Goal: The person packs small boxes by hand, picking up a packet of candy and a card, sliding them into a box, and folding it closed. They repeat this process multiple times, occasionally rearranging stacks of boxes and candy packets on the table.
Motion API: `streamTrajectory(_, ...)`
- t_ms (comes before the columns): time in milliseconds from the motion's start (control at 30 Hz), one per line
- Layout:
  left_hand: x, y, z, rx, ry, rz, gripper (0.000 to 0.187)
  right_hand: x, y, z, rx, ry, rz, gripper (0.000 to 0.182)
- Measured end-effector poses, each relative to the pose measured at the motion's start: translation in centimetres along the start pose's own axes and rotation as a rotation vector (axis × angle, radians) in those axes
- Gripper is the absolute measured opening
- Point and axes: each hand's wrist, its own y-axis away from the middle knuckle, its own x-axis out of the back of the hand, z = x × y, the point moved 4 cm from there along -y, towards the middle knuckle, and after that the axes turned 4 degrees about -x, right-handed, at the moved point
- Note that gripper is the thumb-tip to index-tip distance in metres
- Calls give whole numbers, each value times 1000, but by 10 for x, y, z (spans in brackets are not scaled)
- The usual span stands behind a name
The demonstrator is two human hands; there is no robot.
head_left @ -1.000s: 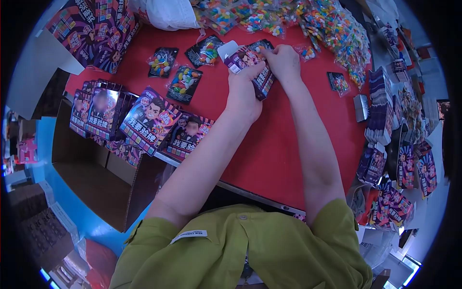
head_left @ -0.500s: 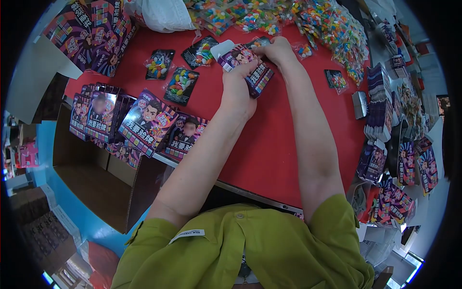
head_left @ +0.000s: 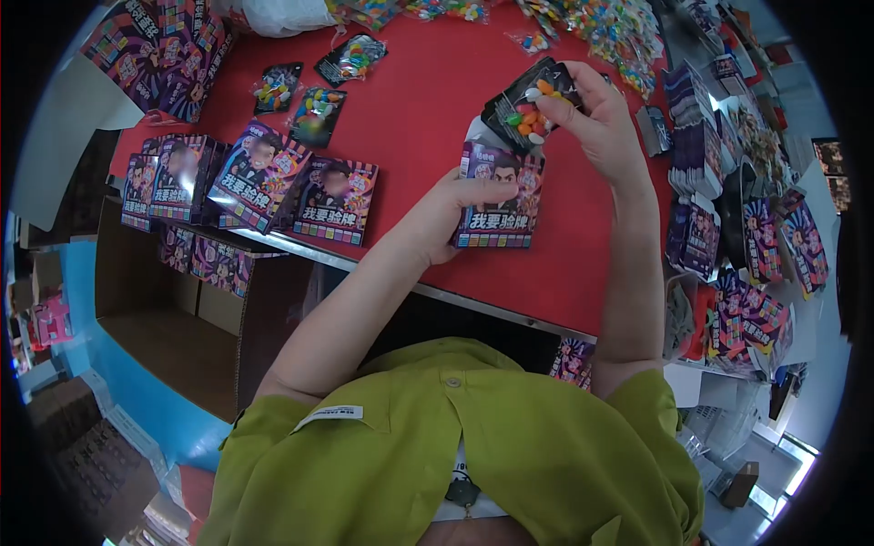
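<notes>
My left hand (head_left: 446,209) grips a purple printed carton (head_left: 499,217) upright over the red table, thumb across its front. The carton's top flap is up and white inside. Just above that opening, my right hand (head_left: 603,127) pinches a black-backed candy packet (head_left: 530,116) with colourful jelly-bean-like sweets, thumb in front and fingers behind. Whether it is one packet or several stacked together is hard to tell. Farther left on the table lie three similar packets: one candy packet (head_left: 276,88), another candy packet (head_left: 317,116) and a third candy packet (head_left: 353,59).
Printed cartons (head_left: 187,182) stand in a group along the table's left edge, above an open cardboard box (head_left: 173,318). Loose sweet packets (head_left: 614,36) are heaped at the far right, near a white bag (head_left: 282,14). Stacks of flat cartons (head_left: 696,136) line the right side.
The carton has come nearer my body and turned upright in my left hand. My right hand has lifted the candy packet from the far table and brought it over the carton.
</notes>
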Motion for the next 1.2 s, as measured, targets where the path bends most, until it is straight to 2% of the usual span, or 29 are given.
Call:
streamTrajectory(33, -4, 6, -4, 73, -51, -75, 40, 5, 8, 0, -5, 2, 5, 24)
streamTrajectory(100, -3, 15, -8, 111, -69, -47, 44, 10, 19, 2, -56, 32, -14, 26)
streamTrajectory(167, -5, 18, -14, 148, -130, -167, 44, 6, 34, -4, -64, 21, -21, 24)
streamTrajectory(233, -8, 19, -15, 111, -112, -168, 45, 1, 49, -11, -71, 18, -29, 22)
streamTrajectory(333, -9, 19, -12, 31, -249, -196, 53, -14, 63, -13, -108, 174, -45, 19)
streamTrajectory(400, -12, 18, -8, -27, -311, -222, 55, -28, 71, -26, 159, 184, 7, 19)
streamTrajectory(433, -12, 16, -5, -91, -374, -244, 57, -27, 76, -26, 151, 185, 9, 19)
streamTrajectory(500, -8, 10, -8, -94, -427, -231, 59, -30, 84, -24, 134, 458, -123, 22)
streamTrajectory(533, -6, 7, -10, -139, -481, -242, 59, -35, 88, -22, 132, 455, -129, 22)
streamTrajectory(600, -4, 4, -8, -176, -531, -258, 59, -38, 101, -16, 151, 320, 41, 20)
streamTrajectory(633, -3, 3, -10, -93, -680, -282, 60, -41, 108, -12, 144, 326, 42, 20)
streamTrajectory(667, -2, 3, -14, -9, -829, -304, 61, -45, 116, -8, 180, 463, 99, 21)
streamTrajectory(700, -2, 4, -17, -5, -823, -304, 61, -49, 123, -4, 216, 596, 156, 22)
streamTrajectory(767, -5, 10, -14, -308, -887, -308, 65, -56, 134, 6, 256, 610, 193, 24)
streamTrajectory(800, -4, 13, -16, -302, -888, -307, 65, -59, 138, 6, 306, 626, 232, 26)
streamTrajectory(867, -2, 24, -16, -386, -677, -296, 58, -62, 141, 0, 309, 609, 245, 28)
streamTrajectory(900, -3, 26, -19, -381, -679, -299, 58, -63, 142, -3, 320, 596, 254, 30)
streamTrajectory(933, -1, 28, -22, -343, -563, -253, 50, -65, 144, -3, 318, 596, 256, 30)
streamTrajectory(1000, 1, 29, -27, -309, -446, -202, 43, -59, 147, 3, 186, 174, 415, 36)
streamTrajectory(1033, 1, 29, -31, -281, -420, -199, 39, -58, 147, 3, 186, 171, 415, 36)
streamTrajectory(1100, -1, 31, -34, -248, -395, -200, 36, -53, 146, 19, -54, -778, 396, 40)
streamTrajectory(1200, -7, 32, -35, -271, -514, -192, 33, -57, 148, 21, -132, -767, 357, 41)
